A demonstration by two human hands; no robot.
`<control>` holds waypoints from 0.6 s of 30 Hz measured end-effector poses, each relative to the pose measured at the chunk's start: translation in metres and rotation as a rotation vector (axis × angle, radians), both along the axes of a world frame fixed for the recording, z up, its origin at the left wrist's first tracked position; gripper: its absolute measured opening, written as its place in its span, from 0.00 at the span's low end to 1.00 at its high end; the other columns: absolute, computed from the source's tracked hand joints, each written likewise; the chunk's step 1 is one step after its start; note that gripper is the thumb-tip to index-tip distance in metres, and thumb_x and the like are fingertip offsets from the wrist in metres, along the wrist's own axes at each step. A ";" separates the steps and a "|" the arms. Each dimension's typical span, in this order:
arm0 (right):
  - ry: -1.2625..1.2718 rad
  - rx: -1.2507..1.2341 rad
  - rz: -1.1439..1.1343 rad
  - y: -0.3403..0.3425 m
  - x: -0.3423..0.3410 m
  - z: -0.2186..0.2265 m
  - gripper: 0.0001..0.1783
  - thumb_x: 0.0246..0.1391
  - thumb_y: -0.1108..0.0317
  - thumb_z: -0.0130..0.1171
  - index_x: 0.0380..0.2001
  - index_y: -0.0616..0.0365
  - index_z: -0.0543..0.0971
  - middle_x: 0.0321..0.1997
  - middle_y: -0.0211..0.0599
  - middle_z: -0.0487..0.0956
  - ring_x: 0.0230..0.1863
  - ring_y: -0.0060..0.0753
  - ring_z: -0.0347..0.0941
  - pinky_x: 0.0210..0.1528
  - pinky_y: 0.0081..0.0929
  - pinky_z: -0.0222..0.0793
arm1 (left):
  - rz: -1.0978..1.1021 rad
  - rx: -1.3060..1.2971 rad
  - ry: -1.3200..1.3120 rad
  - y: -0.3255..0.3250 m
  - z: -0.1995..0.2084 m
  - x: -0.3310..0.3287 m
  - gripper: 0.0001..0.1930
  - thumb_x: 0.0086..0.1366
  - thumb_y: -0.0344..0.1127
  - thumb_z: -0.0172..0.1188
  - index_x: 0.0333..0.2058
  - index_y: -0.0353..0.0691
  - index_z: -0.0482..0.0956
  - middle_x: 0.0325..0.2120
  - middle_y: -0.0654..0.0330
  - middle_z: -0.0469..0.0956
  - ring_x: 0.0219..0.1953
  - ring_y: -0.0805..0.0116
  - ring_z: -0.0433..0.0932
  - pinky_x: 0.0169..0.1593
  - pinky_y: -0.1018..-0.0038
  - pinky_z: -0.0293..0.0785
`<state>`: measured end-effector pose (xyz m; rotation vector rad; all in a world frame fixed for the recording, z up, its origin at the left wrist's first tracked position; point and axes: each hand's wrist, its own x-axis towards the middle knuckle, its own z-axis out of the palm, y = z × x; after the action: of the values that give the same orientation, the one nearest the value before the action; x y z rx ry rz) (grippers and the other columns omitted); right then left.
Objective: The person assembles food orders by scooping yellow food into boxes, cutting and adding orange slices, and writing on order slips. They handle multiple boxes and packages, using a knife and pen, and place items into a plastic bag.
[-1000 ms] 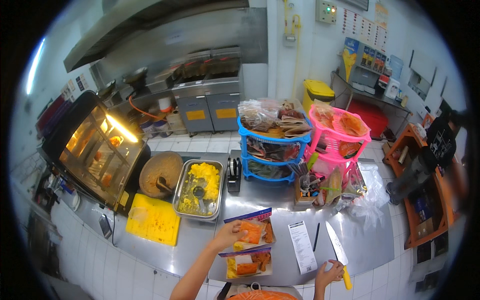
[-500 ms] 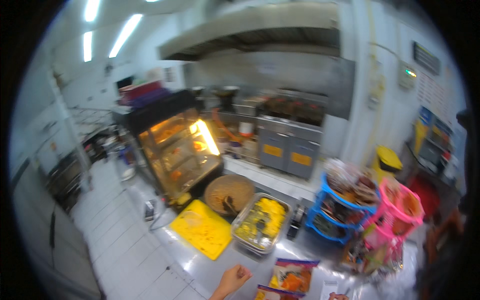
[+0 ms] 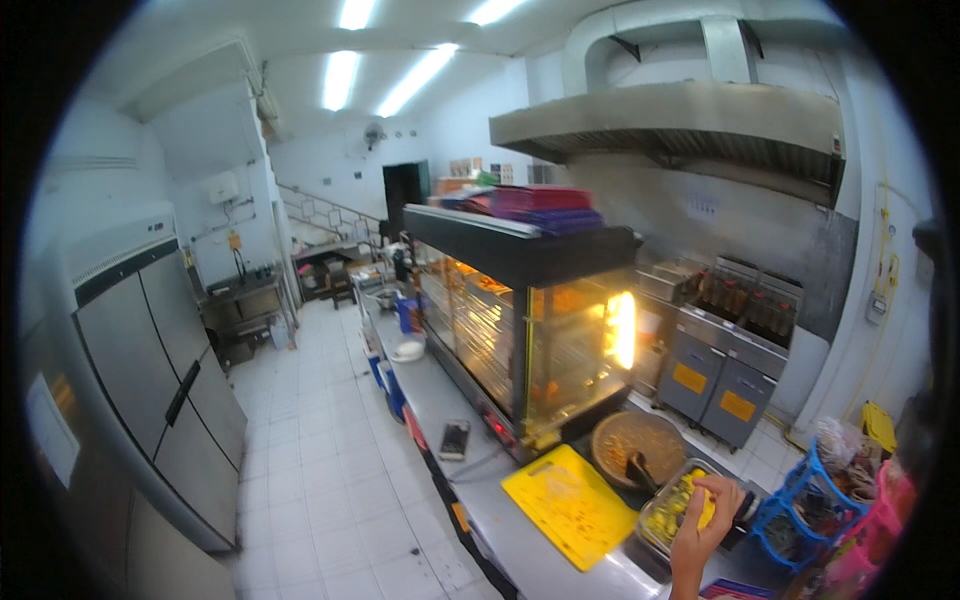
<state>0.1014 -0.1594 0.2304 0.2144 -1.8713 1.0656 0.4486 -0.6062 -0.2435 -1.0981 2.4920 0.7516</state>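
Observation:
My right hand is raised in front of a metal tray at the lower right, its fingers bent round toward the thumb. Yellow shows between thumb and fingers; whether it is held or lies behind in the tray I cannot make out. Yellow and green pieces of food fill the part of the tray that the hand leaves visible. My left hand is out of the picture. Left of the tray lies a yellow cutting board with crumbs on it. Behind them stands a round brown pan of food with a dark utensil.
A lit glass food warmer stands on the steel counter, a phone beside it. Blue baskets and a pink basket crowd the right. Fryers stand behind; a steel refrigerator is at left.
The view has swung left, so the counter things sit farther right. My left hand has gone from the picture; my right hand has come up over the tray. The food packets are nearly out of view.

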 end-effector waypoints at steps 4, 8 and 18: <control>0.172 0.063 0.185 -0.145 -0.053 0.053 0.04 0.51 0.75 0.55 0.32 0.58 0.75 0.35 0.40 0.75 0.42 0.43 0.66 0.49 0.35 0.60 | 0.228 0.121 -0.029 -0.083 -0.001 -0.056 0.17 0.57 0.54 0.59 0.30 0.49 0.86 0.29 0.56 0.84 0.32 0.59 0.82 0.37 0.61 0.77; 0.353 0.221 0.380 -0.289 -0.147 0.121 0.05 0.50 0.73 0.58 0.32 0.59 0.76 0.35 0.39 0.77 0.42 0.44 0.69 0.46 0.35 0.64 | 0.225 0.153 0.141 -0.162 0.061 -0.159 0.17 0.57 0.54 0.59 0.31 0.48 0.86 0.29 0.55 0.84 0.32 0.59 0.82 0.38 0.61 0.77; -0.077 0.656 -0.118 -0.511 -0.462 0.237 0.30 0.49 0.59 0.60 0.56 0.58 0.68 0.55 0.40 0.75 0.60 0.46 0.67 0.58 0.48 0.64 | 0.156 0.238 0.384 -0.309 0.113 -0.358 0.18 0.57 0.52 0.59 0.34 0.45 0.85 0.29 0.53 0.83 0.33 0.57 0.82 0.39 0.61 0.77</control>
<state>-0.3610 -0.6700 0.4674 0.4356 -2.2238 0.3546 0.0904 -0.9149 -0.1303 -1.1579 2.5423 1.3813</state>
